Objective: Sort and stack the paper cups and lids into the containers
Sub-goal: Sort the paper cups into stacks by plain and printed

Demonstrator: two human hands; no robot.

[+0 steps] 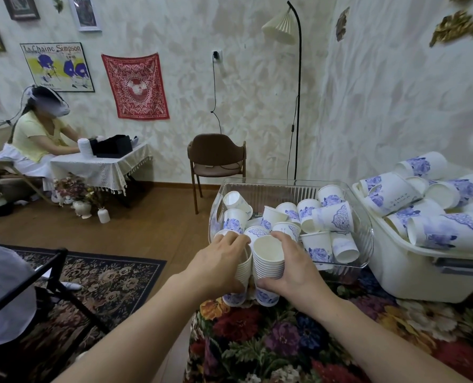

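Note:
Two stacks of white paper cups with blue flower prints stand side by side at the near edge of a clear plastic container [363,239]. My left hand [218,265] wraps the left stack [242,272], its fingers over the top. My right hand [296,268] grips the right stack [268,261], whose top cup shows its empty inside. Both stacks are upright and almost touch. Several loose cups [332,217] lie jumbled inside the clear container. I see no lids.
A white bin [412,272] heaped with larger blue-print cups stands at the right. The table wears a dark floral cloth [285,341]. Beyond are a brown chair [216,158], a floor lamp [297,106], a black folding frame [44,277] at left, and a seated person [39,134] at a small table.

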